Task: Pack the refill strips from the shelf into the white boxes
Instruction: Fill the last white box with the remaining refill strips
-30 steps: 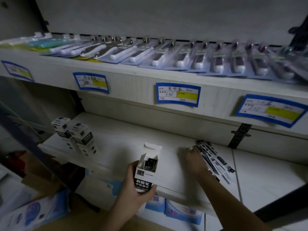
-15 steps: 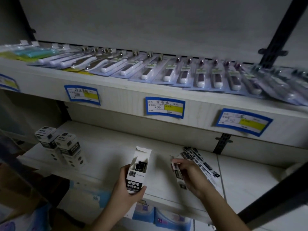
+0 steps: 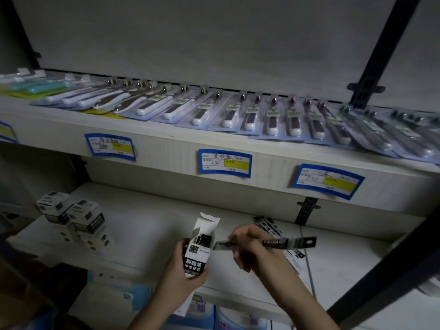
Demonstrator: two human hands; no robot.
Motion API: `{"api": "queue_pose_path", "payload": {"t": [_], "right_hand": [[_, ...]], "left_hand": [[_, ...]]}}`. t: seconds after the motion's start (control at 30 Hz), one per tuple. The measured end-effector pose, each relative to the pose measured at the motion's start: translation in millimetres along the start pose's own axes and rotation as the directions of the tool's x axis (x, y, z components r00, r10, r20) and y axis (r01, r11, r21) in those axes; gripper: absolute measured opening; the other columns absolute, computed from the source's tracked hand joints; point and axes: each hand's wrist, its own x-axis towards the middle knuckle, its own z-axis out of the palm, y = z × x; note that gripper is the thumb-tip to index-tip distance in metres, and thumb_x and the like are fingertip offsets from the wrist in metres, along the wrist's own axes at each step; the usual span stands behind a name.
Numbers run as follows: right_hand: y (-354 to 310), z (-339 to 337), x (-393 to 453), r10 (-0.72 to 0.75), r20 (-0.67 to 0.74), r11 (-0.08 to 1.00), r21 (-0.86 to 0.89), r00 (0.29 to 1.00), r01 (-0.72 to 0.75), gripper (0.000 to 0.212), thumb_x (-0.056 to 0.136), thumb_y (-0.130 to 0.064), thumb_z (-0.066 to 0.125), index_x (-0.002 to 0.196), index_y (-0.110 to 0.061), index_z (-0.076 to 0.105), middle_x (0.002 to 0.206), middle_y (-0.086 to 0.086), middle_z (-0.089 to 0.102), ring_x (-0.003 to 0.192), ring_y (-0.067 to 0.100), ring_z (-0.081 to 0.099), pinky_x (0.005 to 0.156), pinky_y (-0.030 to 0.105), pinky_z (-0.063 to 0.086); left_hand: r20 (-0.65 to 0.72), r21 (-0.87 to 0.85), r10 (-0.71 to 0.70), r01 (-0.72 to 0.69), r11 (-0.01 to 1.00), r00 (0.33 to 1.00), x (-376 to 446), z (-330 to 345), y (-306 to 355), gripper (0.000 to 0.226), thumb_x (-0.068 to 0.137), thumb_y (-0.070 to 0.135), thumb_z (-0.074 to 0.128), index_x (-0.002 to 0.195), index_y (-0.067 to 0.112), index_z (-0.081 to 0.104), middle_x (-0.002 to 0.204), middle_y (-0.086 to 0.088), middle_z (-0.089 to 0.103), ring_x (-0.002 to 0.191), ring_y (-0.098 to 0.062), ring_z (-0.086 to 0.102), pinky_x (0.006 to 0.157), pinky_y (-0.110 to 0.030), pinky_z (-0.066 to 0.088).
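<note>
Nearest the front edge of the lower shelf (image 3: 147, 236), the left hand (image 3: 184, 272) grips a white box (image 3: 198, 251) upright, its fingers and thumb curled round the printed lower half, the top flap standing open and dark strip ends already showing inside the mouth. Just beside it, the right hand (image 3: 247, 248) pinches a single refill strip (image 3: 269, 242) between thumb and fingers, held roughly level with its near tip just short of the box opening and its punched hanging tab pointing away to the right. The step in hand looks like feeding this strip in; to do it well the strip probably has to be swung up on end so the narrow tip leads down into the mouth beside the strips already there, with the box kept steady and the flap clear. The box is thin folded card, matt, with crisp edges that would likely dent under a hard squeeze; the strip is a long, flat, glossy sleeve, likely flexible, so a grip nearer the leading end should stop it buckling. Behind the right hand, the remaining strips (image 3: 271, 225) lie fanned on the shelf towards its back edge. Near the left end stand two closed boxes (image 3: 73, 217) of the same card. Farther up, the upper shelf (image 3: 166, 148) carries blue price labels (image 3: 225, 163) on its front edge and a row of shiny blister packs (image 3: 271, 117).
</note>
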Motion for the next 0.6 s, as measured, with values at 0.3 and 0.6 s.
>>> {"api": "queue_pose_path", "payload": {"t": [0.3,0.6], "right_hand": [[-25,6,18,-0.128,0.117,0.861,-0.480,0.985,0.169,0.002,0.088,-0.007,0.065,0.087,-0.007,0.063,0.075,0.002,0.064,0.062,-0.001,0.053,0.057,0.009,0.041],[-23,19,32,-0.007,0.315,0.650,-0.719,0.949,0.244,0.011,0.086,-0.033,0.068,0.096,-0.037,0.065,0.094,-0.019,0.067,0.091,-0.002,0.061,0.085,0.029,0.052]], "left_hand": [[0.015,-0.033,0.089,-0.088,0.996,0.996,-2,-5,6,0.058,0.071,0.005,0.079,0.114,0.027,0.046,0.093,-0.004,0.069,0.081,-0.012,0.069,0.066,-0.020,0.055],[-0.009,-0.045,0.157,-0.157,0.987,0.988,-7,-7,8,0.058,0.070,0.007,0.077,0.113,0.031,0.048,0.093,-0.002,0.070,0.076,-0.015,0.069,0.068,-0.030,0.058]]}}
